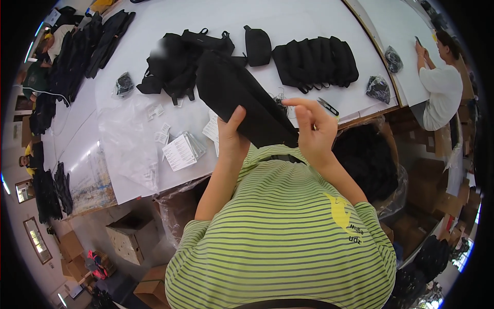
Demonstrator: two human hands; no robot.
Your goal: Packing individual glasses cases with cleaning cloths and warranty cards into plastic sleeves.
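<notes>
My left hand (234,135) grips a long black fabric pouch (234,98) by its near left side, thumb on top. The pouch is tilted above the table's front edge, with its lower end close to my shirt. At the right edge of the pouch is my right hand (318,135), its index finger stretched out to the left and its thumb raised apart from it; I see nothing held there. A small tangle of black threads (280,103) lies just past the index fingertip. Thread snips (328,106) rest on the table beyond my right hand.
A heap of black bags (170,67), a single small pouch (257,46) and a row of stacked pouches (316,63) lie on the white table (309,20). Paper labels (180,153) are front left. Below right stands a lined box of black goods (368,159). Another person (440,85) sits right.
</notes>
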